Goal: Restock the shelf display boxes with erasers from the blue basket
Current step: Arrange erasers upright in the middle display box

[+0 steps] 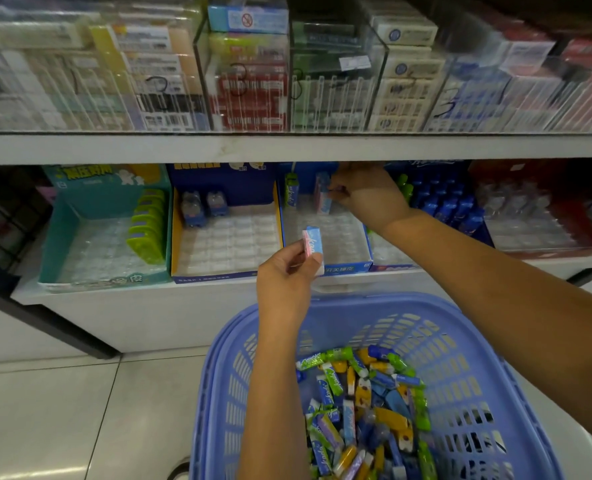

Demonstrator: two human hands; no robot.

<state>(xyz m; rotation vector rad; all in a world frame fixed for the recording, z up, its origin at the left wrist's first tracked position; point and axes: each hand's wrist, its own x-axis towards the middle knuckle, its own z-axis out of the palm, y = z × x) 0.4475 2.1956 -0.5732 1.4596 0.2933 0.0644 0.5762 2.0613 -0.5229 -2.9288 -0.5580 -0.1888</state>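
Depth separates the hands: the right hand (364,199) pinches an upright eraser (323,195) in the back row of the blue display box (348,266), while the left hand (287,275) grips a second eraser (312,241), long axis near upright, above the box's front edge. Its slot probably lies straight ahead, beside the first, away from the blue basket (461,341).

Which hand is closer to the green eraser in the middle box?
Right. The right hand pinches a standing eraser in the box, beside the green eraser; the left hand holds a loose eraser out front.
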